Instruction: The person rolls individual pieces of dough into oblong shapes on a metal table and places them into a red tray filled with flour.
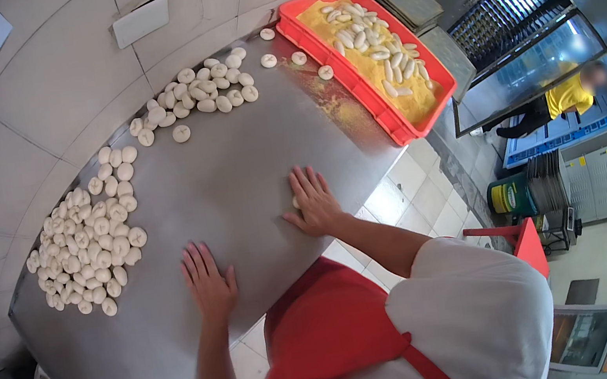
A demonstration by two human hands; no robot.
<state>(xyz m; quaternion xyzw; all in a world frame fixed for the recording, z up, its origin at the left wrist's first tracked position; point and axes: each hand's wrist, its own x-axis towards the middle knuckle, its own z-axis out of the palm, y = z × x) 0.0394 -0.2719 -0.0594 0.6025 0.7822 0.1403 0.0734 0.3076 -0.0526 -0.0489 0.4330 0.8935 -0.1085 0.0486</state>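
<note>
My left hand [210,284] rests palm down on the grey metal table [227,158], its fingers stretched out and nothing seen in it. Further right, my right hand [314,204] lies flat with fingers spread. A bit of pale dough [295,202] peeks out beside its thumb; the rest, if any, is hidden under the palm. To the left sits a large heap of round dough balls [86,248]. A second, looser group of dough balls [204,90] lies along the wall, with a single dough ball [181,133] just in front of it.
A red tray [350,83] at the table's right end holds yellow crumbs [375,87] and several elongated dough pieces [398,59]. A few dough balls [298,58] and scattered crumbs lie beside it. A person in a yellow top [570,94] is further off, past a red stool [522,242].
</note>
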